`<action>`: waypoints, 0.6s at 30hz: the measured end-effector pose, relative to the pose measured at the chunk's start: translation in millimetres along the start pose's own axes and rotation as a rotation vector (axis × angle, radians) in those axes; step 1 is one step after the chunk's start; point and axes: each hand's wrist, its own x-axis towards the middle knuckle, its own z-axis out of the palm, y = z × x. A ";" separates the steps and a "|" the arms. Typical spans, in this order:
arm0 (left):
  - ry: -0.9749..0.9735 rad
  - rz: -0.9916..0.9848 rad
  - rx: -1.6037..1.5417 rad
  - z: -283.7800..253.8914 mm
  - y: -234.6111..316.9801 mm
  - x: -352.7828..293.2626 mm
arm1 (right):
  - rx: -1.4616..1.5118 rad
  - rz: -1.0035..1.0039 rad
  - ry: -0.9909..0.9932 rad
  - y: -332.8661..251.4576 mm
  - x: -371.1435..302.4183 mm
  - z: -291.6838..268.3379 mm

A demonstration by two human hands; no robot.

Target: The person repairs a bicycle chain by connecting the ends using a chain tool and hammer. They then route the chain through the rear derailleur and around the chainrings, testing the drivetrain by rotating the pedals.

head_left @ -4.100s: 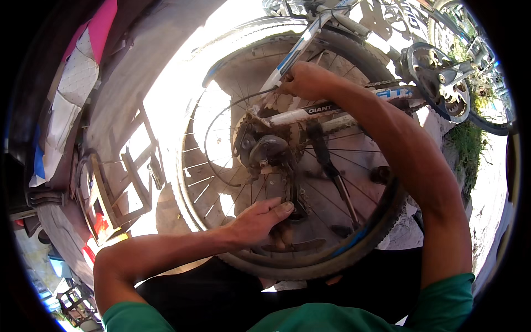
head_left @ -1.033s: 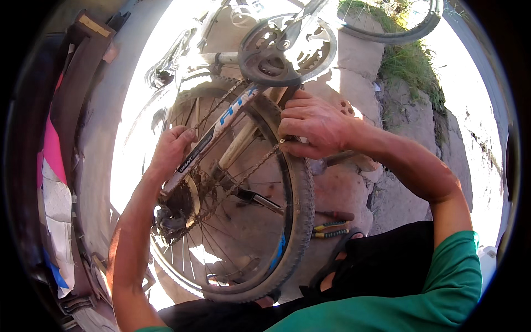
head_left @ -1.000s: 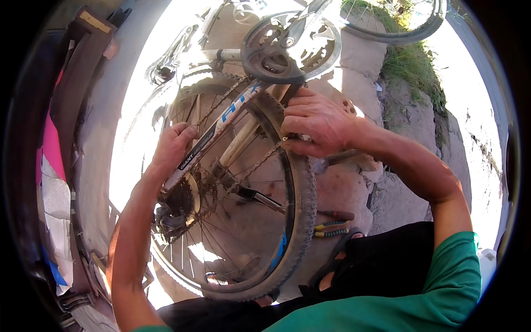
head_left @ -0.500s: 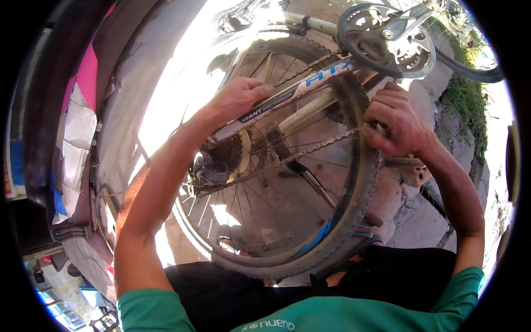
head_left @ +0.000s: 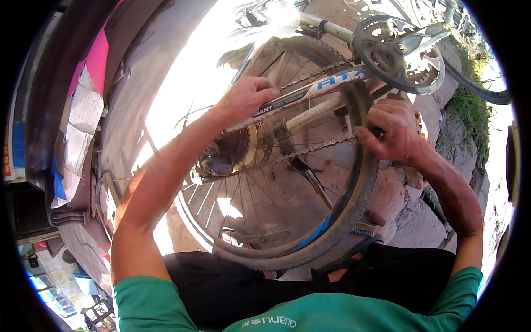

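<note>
A bicycle's rear wheel (head_left: 362,191), with a knobby tyre, fills the middle of the view. My left hand (head_left: 249,100) is closed at the upper run of the bicycle chain (head_left: 316,147), beside the white chainstay (head_left: 326,84); its fingertips partly hide the links. To the right, my right hand (head_left: 394,126) pinches the lower run in front of the tyre, thumb and curled fingers together. Left of the wheel's centre are the sprockets (head_left: 237,145) and the rear derailleur (head_left: 214,165). The chainrings (head_left: 381,52) and crank arm (head_left: 426,40) stand at upper right.
A kickstand (head_left: 312,180) shows across the spokes. Broken stone slabs (head_left: 415,221) and grass (head_left: 467,116) lie to the right. At the left are a pink sheet (head_left: 98,63) and a torn whitish covering (head_left: 83,119). Strong sunlight washes out the ground behind the wheel.
The view has turned slightly, so the chainrings sit lower and farther right. My right hand has shifted slightly toward the sprockets with the chain; my left hand stays by the chainstay.
</note>
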 end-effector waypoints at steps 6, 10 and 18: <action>0.051 0.021 -0.056 7.9 0.8 3.7 | -0.025 -0.015 -0.013 -0.8 -2.2 -2.3; 0.114 0.056 0.058 7.0 10.8 -1.1 | -0.086 -0.062 -0.043 3.9 -13.1 -13.9; 0.153 0.024 0.167 7.9 20.8 1.5 | -0.039 -0.065 -0.011 6.6 -28.2 -32.1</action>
